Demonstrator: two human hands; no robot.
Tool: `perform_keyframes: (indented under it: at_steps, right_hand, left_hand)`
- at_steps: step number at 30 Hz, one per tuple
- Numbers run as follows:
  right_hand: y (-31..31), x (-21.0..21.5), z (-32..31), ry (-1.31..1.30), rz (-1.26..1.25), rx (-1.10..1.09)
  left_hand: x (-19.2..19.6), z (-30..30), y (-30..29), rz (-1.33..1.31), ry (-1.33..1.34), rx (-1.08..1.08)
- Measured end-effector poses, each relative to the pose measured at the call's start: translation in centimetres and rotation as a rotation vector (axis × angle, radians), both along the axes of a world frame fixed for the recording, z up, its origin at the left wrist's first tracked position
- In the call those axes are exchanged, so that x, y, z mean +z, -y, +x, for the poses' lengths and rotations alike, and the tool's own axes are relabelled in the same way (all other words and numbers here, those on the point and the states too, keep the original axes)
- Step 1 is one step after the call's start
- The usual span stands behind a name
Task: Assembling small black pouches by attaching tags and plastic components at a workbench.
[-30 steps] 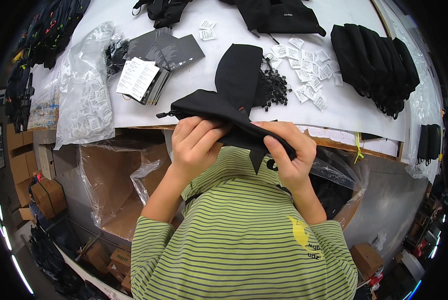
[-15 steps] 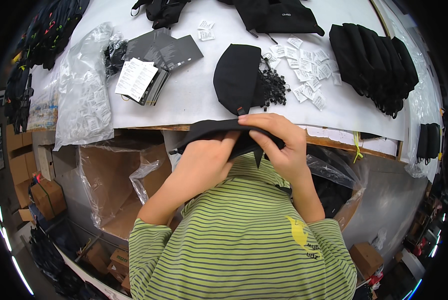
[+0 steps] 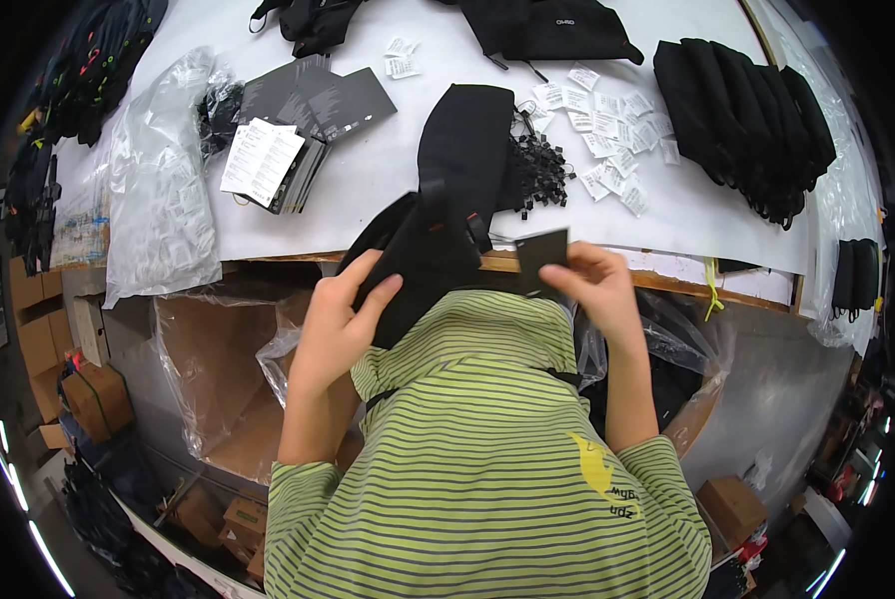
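My left hand (image 3: 340,319) pinches a limp black fabric pouch (image 3: 413,265) at its left side, in front of my chest by the table's near edge. A small dark tab with an orange mark shows on the cloth. In my right hand (image 3: 607,290) a small dark card tag (image 3: 543,252) is gripped between thumb and fingers, to the right of the pouch. Just beyond lies another black fabric piece (image 3: 462,135), flat on the white table (image 3: 348,190). Beside it is a heap of small black tag fasteners (image 3: 544,175).
White printed labels (image 3: 607,130) lie scattered right of the fasteners. Stacked black pouches (image 3: 737,120) are at the right. On the left are dark cards (image 3: 353,105), a white-topped card stack (image 3: 263,160) and a clear plastic bag (image 3: 163,190). A plastic-lined carton (image 3: 218,369) stands below the table edge.
The pouch swung left and down, held by my left hand alone. My right hand came off it, moved right, and now shows a dark card tag.
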State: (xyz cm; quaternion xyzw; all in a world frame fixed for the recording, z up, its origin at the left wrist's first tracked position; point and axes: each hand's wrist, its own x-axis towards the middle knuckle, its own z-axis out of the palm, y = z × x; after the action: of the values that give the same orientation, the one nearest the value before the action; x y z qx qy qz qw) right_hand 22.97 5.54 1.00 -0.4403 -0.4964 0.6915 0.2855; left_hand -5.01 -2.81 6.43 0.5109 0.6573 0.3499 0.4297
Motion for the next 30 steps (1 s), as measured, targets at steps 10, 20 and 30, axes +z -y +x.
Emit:
perform_keyframes:
  at_steps: [10,20,30]
  right_hand:
    - [-3.2,0.6,3.8,-0.112,-0.054,-0.217]
    - [-3.6,-0.7,-4.1,-0.949,-0.660,-0.628]
    - [-4.1,0.4,-1.2,-0.139,0.123,-0.537]
  left_hand:
    - [0.5,-0.9,0.8,-0.297,-0.246,-0.315]
    - [1.3,1.5,0.4,-0.087,-0.363,-0.524]
    - [1.7,2.0,-0.9,0.011,-0.425,-0.487]
